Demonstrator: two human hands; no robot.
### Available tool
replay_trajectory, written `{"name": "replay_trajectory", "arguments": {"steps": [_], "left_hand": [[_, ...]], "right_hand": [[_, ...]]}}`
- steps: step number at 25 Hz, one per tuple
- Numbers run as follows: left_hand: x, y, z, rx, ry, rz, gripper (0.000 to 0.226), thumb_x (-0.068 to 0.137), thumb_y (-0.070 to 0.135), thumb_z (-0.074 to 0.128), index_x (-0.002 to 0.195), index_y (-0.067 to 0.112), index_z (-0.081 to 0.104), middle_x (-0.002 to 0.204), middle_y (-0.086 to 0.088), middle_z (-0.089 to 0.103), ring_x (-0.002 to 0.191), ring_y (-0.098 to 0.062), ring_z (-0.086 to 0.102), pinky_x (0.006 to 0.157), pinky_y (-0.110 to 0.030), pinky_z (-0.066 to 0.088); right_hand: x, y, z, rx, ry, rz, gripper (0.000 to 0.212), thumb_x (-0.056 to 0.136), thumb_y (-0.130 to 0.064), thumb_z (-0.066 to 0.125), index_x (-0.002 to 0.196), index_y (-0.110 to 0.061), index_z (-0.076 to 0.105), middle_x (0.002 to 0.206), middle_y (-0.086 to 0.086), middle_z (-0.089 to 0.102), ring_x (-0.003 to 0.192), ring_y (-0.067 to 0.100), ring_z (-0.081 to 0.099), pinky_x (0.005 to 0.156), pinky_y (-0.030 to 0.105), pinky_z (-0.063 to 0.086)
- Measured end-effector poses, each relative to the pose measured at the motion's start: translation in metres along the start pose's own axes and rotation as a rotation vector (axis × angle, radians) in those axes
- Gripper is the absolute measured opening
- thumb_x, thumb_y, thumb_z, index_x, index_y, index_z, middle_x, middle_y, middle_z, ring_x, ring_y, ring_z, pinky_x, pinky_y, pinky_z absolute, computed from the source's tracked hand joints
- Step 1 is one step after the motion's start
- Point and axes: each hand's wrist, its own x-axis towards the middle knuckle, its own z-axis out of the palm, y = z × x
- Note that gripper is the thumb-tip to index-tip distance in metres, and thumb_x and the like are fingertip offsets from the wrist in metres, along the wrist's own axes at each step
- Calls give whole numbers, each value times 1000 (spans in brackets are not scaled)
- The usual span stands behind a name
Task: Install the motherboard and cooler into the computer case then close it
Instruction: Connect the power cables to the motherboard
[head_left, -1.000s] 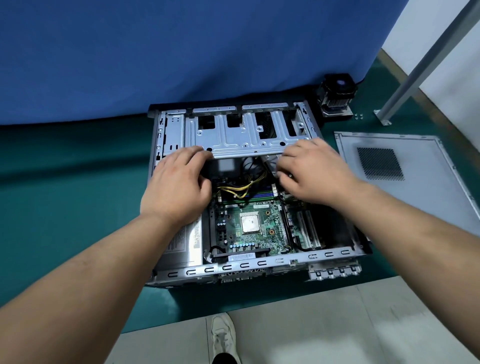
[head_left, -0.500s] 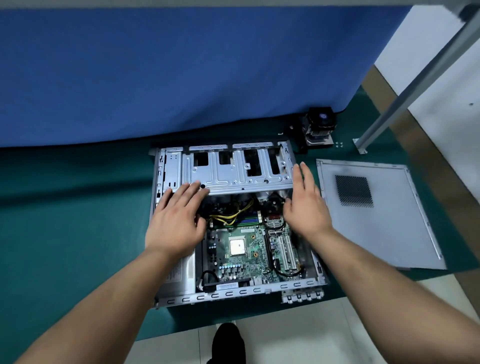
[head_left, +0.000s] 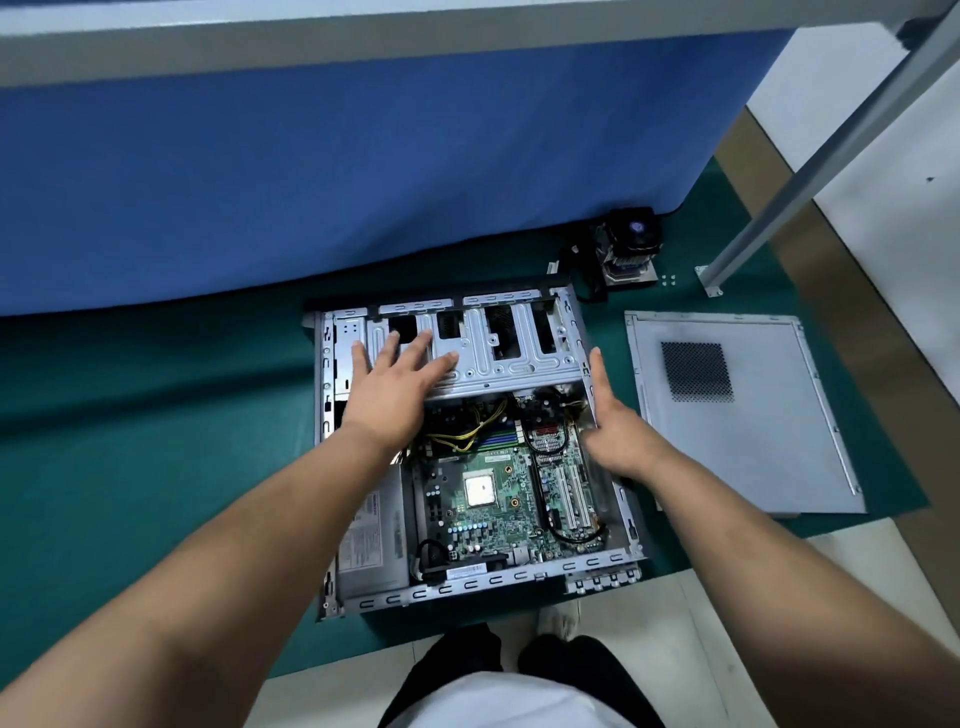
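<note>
Left hand (head_left: 397, 387) spread flat over silver metal drive cage (head_left: 498, 358), right hand (head_left: 615, 431) straight-fingered against open grey computer case (head_left: 467, 584) right wall, green motherboard (head_left: 498, 499) lay between them, nothing gripped

left hand (head_left: 395, 387) hides drive cage (head_left: 498, 358) part | screws (head_left: 668, 280) tiny

Computer case (head_left: 467, 584): bare sheet metal, dull silver, stamped slots. Drive cage (head_left: 511, 364): same matt metal, ribbed. Motherboard (head_left: 498, 499): green circuit board, glossy solder points, shiny square metal chip in the centre. Side panel (head_left: 743, 431): grey metal, matt, perforated mesh patch. Cooler (head_left: 628, 249): black plastic top, metal fins. Mat (head_left: 130, 441): green, matt, smooth. Blue cloth (head_left: 311, 171): matt. Floor (head_left: 701, 623): pale tiles, slight sheen.
</note>
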Motion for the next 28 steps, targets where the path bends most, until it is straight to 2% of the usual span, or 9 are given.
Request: {"name": "replay_trajectory", "arguments": {"steps": [2, 4, 6, 8, 16, 21, 23, 26, 28], "left_hand": [[3, 6, 0, 15, -15, -15, 94, 84, -7, 55, 156, 44, 26, 171, -2, 14, 155, -40, 16, 119, -73, 4], [3, 9, 0, 24, -19, -19, 95, 83, -9, 56, 157, 43, 27, 170, -3, 15, 155, -41, 16, 118, -74, 5], [3, 8, 0, 25, -14, -23, 96, 82, -11, 55, 157, 43, 26, 170, -3, 15, 155, -41, 16, 117, -74, 6], [3, 9, -1, 29, -20, -19, 97, 82, -12, 55, 157, 42, 25, 171, -3, 14, 155, -41, 15, 117, -75, 7], [-14, 13, -3, -19, -93, -39, 91, 87, 3, 59, 157, 46, 21, 172, 2, 8, 158, -33, 7, 121, -69, 8], [6, 9, -24, 34, -33, 32, 56, 94, 71, 31, 143, 48, 48, 159, 8, 36, 157, -22, 10, 126, -54, 5], [23, 17, -32, 0, 103, 39, 49, 97, 63, 34, 135, 43, 57, 148, 8, 50, 151, -20, 27, 124, -48, 18], [67, 37, -35, -111, 201, 0, 46, 101, 49, 45, 145, 35, 51, 150, 2, 50, 146, -24, 37, 120, -45, 28], [98, 53, -34, -187, 145, -69, 46, 104, 50, 38, 146, 34, 49, 153, 2, 49, 146, -24, 36, 121, -45, 25]], "right_hand": [[-1, -1, -3, 5, -6, -2, 114, 92, -1, 47, 140, -56, -40, 154, 21, 45, 51, 11, 57, 46, 28, 45], [-3, 2, -7, -10, -36, 14, 114, 92, -3, 47, 139, -56, -41, 111, 16, 72, 48, 16, 55, 47, 35, 51], [-2, 3, -11, -42, -78, 23, 113, 92, -6, 49, 140, -54, -41, 75, 11, 66, 49, 18, 54, 47, 32, 47], [-1, 3, -16, -43, -105, 30, 114, 92, -7, 51, 142, -52, -41, 69, 10, 62, 51, 19, 56, 48, 29, 45], [-10, 11, -13, -101, -134, 15, 117, 92, -6, 53, 139, -48, -47, 72, 8, 59, 49, 14, 53, 45, 26, 44], [-4, 20, -23, -98, -166, -65, 111, 99, -34, 58, 140, -49, -45, 72, -1, 58, 57, 11, 58, 59, 30, 51], [3, 23, -37, -91, -207, -87, 100, 98, -53, 56, 151, -47, -28, 86, -5, 63, 71, 8, 62, 73, 33, 52], [27, 25, -79, -22, -157, -90, 71, 98, -58, 55, 156, -37, 21, 139, 1, 62, 110, 11, 66, 100, 34, 51], [49, 24, -111, -14, -52, -77, 55, 99, -53, 56, 149, -33, 42, 138, -4, 62, 101, 1, 65, 90, 20, 51]]}}
